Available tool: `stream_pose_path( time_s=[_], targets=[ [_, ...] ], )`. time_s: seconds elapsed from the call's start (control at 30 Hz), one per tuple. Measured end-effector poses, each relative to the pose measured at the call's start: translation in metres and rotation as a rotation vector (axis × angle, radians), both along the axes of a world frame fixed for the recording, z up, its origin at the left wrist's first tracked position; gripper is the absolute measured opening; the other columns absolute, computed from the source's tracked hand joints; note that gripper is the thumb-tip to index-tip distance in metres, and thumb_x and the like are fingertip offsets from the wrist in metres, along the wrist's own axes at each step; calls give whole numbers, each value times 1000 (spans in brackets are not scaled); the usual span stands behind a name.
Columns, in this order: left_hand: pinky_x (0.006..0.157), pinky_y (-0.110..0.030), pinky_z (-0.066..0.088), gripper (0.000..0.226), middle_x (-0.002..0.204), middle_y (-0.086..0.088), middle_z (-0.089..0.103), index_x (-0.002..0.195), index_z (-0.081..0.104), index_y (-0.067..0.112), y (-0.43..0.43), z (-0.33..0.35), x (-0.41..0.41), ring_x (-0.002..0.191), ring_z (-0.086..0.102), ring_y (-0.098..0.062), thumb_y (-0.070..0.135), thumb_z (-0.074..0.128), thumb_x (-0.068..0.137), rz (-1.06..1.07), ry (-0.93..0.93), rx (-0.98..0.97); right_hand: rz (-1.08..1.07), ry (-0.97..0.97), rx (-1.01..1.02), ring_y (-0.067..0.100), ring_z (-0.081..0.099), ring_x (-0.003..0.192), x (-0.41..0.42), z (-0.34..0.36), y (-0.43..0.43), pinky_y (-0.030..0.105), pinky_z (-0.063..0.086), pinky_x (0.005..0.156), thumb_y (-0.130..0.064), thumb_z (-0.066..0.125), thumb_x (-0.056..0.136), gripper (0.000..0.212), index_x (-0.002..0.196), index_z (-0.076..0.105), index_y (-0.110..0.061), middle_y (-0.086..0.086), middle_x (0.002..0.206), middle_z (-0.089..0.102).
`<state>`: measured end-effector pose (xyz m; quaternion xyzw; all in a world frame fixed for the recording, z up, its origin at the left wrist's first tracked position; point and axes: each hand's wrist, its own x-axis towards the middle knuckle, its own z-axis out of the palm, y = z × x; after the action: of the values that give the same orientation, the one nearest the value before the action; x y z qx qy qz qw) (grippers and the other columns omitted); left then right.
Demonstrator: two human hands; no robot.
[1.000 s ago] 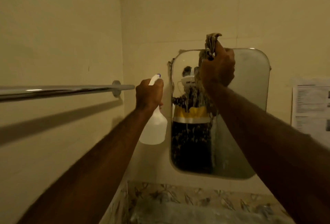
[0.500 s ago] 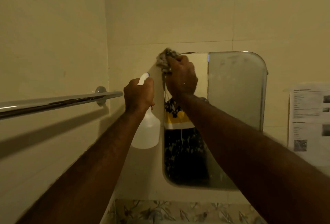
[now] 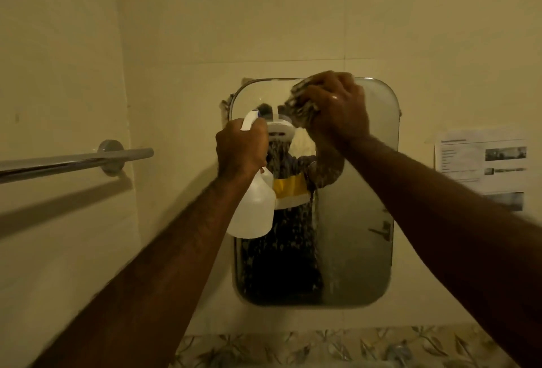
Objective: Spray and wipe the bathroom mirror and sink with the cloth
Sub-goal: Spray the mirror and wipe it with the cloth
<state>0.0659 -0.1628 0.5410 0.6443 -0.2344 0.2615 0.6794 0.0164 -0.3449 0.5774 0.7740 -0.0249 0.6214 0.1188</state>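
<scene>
Gripping cloth (image 3: 302, 103) at mirror (image 3: 360, 221) top edge, right hand (image 3: 337, 112); left hand (image 3: 240, 147) fingers around spray bottle (image 3: 252, 209).

Right hand (image 3: 337, 109) motion-blurred; it covers most of the cloth (image 3: 302, 105), only a crumpled edge showing at its left. Left hand (image 3: 239, 147) hides the neck and trigger of the spray bottle (image 3: 253, 209). Both forearms cover parts of the mirror (image 3: 357, 221). Towel bar (image 3: 73, 161) cut off at left frame edge. Printed sheet (image 3: 481, 162) at right: text too small to read. Bottom edge: patterned surface (image 3: 293, 347), possibly a counter, cut off.
</scene>
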Motion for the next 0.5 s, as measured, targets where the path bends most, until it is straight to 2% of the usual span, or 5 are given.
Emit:
stream_pose_path(
  time_s=[0.13,0.27,0.33,0.4,0.5],
  targets=[
    [48,-24,50,19,78,3,68,92,65,23,-4,-8,-2,67,66,-13,39,55,92,-13,-5,27,-102,-158,263,37,49,118,-3,-32,-14,46,47,89,-30,61,88,51,139,54,-32,14,134,52],
    [48,-26,54,29,88,-3,70,107,65,15,9,-15,5,70,70,-18,38,55,93,-1,57,56,-82,-288,520,32,50,112,19,-43,12,42,48,86,-32,51,87,56,144,47,-33,11,130,51],
    [39,-18,47,25,79,-3,70,100,68,14,21,-16,10,59,69,-11,35,55,92,21,52,54,-56,-297,566,31,51,110,29,-39,28,42,52,85,-34,51,89,55,143,46,-33,11,130,50],
    [32,-11,39,20,64,4,66,83,68,17,33,-17,12,45,62,3,30,55,92,47,28,37,2,-266,527,30,53,108,39,-37,46,41,54,81,-37,52,91,51,141,48,-32,12,130,51],
    [33,-15,41,25,51,8,60,69,64,23,46,-16,17,38,59,-2,33,55,89,103,19,40,73,-162,391,30,54,105,54,-38,77,35,49,75,-39,52,90,48,138,54,-29,12,129,53]
  ],
)
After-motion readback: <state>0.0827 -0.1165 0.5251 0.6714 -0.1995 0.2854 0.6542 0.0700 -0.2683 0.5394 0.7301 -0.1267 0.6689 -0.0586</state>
